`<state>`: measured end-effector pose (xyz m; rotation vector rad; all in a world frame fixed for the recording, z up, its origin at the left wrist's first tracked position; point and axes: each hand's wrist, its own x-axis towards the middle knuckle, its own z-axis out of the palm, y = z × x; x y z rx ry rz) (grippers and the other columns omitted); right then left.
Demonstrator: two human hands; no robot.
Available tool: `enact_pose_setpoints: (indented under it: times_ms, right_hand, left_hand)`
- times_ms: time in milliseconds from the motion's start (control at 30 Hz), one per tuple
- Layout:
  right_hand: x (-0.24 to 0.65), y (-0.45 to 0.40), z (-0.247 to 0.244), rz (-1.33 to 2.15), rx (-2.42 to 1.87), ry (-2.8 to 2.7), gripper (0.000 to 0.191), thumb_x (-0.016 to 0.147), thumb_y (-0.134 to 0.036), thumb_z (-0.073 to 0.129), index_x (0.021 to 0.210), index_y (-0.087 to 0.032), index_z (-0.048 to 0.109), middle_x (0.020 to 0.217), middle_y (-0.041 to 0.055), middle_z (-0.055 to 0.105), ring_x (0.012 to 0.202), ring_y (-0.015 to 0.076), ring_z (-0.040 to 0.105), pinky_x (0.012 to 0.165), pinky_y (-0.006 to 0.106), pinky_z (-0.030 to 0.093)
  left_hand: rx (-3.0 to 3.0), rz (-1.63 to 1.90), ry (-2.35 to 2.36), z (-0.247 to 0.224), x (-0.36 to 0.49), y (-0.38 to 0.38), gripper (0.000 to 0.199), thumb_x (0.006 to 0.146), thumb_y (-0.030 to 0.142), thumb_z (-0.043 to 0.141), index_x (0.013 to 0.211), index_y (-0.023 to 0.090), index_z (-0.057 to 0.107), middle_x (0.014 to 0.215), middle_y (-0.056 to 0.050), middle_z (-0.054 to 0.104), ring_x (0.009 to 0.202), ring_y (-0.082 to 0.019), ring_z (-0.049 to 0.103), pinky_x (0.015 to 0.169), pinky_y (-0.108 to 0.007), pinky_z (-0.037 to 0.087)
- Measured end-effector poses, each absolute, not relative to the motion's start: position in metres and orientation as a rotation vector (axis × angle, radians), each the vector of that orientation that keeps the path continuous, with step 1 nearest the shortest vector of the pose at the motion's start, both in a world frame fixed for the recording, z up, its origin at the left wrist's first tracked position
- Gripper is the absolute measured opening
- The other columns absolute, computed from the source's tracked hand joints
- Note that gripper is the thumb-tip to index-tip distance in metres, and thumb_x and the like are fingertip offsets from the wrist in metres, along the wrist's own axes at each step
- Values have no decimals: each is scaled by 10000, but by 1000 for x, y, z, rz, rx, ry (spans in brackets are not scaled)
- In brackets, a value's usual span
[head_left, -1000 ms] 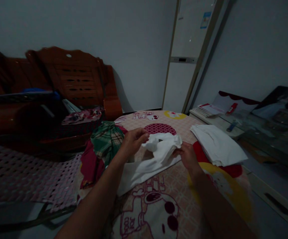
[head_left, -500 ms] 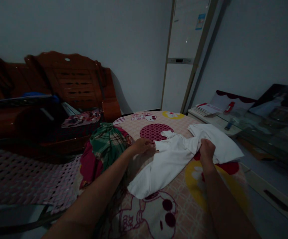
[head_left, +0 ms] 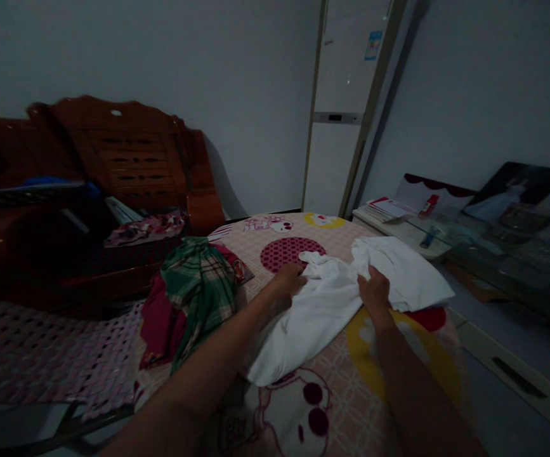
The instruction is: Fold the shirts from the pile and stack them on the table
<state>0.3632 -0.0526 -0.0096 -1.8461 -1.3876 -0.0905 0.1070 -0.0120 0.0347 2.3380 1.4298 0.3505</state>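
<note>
A crumpled white garment (head_left: 310, 317), perhaps a shirt, lies across the patterned tablecloth (head_left: 346, 374) in front of me. At its left edge, my left hand (head_left: 290, 284) is closed on the fabric. My right hand (head_left: 374, 291) pinches the garment's right end, with the thumb up and the fingers curled under. Just beyond that hand is a flat white cloth (head_left: 408, 273), which looks folded; whether it joins the garment I cannot tell. A green plaid cloth (head_left: 201, 273) and a magenta cloth (head_left: 158, 330) are heaped left of my left forearm.
A woven chair (head_left: 56, 349) stands at the left, with a carved wooden bench (head_left: 127, 152) behind it. To the right is a glass-topped cabinet (head_left: 488, 247) holding papers (head_left: 389, 208), a red bottle (head_left: 429, 205) and a framed photo (head_left: 517, 190). A tall white air conditioner (head_left: 332, 165) stands in the corner.
My right hand has moved left, bringing the garment's right end closer to my left hand. My left hand has moved onto the left edge and closed. The view has turned slightly right.
</note>
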Motion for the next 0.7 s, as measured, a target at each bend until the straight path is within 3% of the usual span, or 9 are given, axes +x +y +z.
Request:
enact_pose_setpoints:
  times_ms: [167, 367, 533, 700]
  right_hand:
    - [368, -56, -7, -248, -2033, -1289, 401, 750, -216, 475, 1070, -73, 671, 807, 185, 693, 715, 275, 602, 663, 344, 385]
    - [368, -53, -10, -241, -2022, -1278, 379, 751, -218, 471, 1050, -91, 666, 761, 153, 679, 712, 270, 592, 665, 340, 385]
    - [367, -53, -16, -236, -1983, -1302, 347, 767, -262, 466, 1010, -104, 658, 750, 150, 661, 686, 257, 559, 643, 339, 375]
    - [369, -54, -14, -180, -1857, -1289, 215, 726, -299, 500, 809, -152, 633, 633, 63, 574, 592, 197, 453, 604, 324, 356]
  left_hand:
    - [2463, 173, 1361, 57, 24, -33, 128, 643, 160, 624, 527, 200, 586, 587, -28, 599, 644, -196, 574, 651, -276, 379]
    - [2316, 116, 1763, 67, -45, -37, 123, 523, 107, 676, 553, 207, 612, 628, -55, 620, 703, -264, 626, 683, -309, 401]
    - [2357, 292, 1833, 54, -8, -20, 77, 698, 236, 659, 759, 200, 688, 825, -102, 696, 863, -277, 655, 743, -312, 429]
    - [2437, 80, 1719, 43, 27, -22, 182, 708, 194, 649, 880, 169, 704, 1013, -137, 714, 969, -275, 659, 778, -300, 457]
